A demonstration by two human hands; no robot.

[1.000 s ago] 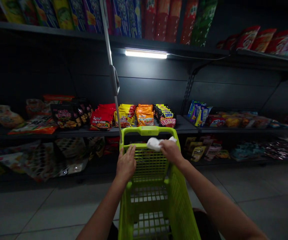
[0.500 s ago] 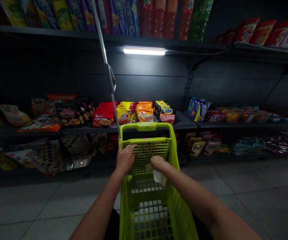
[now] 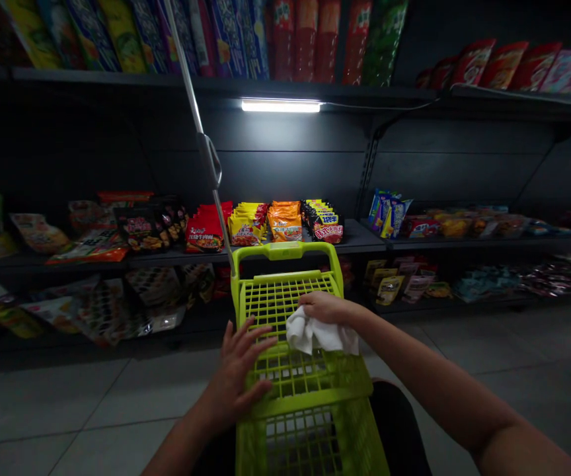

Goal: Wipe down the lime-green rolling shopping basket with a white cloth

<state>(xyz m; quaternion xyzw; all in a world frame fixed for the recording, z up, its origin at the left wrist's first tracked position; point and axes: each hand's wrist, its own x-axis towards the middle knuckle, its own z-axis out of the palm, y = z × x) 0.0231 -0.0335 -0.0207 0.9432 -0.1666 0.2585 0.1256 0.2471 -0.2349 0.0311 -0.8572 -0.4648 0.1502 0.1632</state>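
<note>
A lime-green plastic shopping basket (image 3: 310, 423) on a trolley stands in front of me, its mesh flap (image 3: 285, 301) tilted toward me. My left hand (image 3: 238, 373) lies on the flap's left side with fingers spread. My right hand (image 3: 326, 309) is closed on a crumpled white cloth (image 3: 315, 335) and presses it on the mesh to the right. The basket's green handle (image 3: 285, 251) is at the far end. A silver pole (image 3: 201, 139) rises from the basket's far left corner.
Dark store shelves face me. Noodle packets (image 3: 266, 223) in red, yellow and orange fill the middle shelf, snack bags (image 3: 117, 228) lie to the left, and more packets (image 3: 444, 225) to the right. A light strip (image 3: 280, 106) glows under the top shelf. Grey tiled floor (image 3: 67, 403) lies around.
The flap has swung up and toward me. My left hand moved from its top rim to lie flat on it. My right hand came out of the basket with the cloth onto the mesh.
</note>
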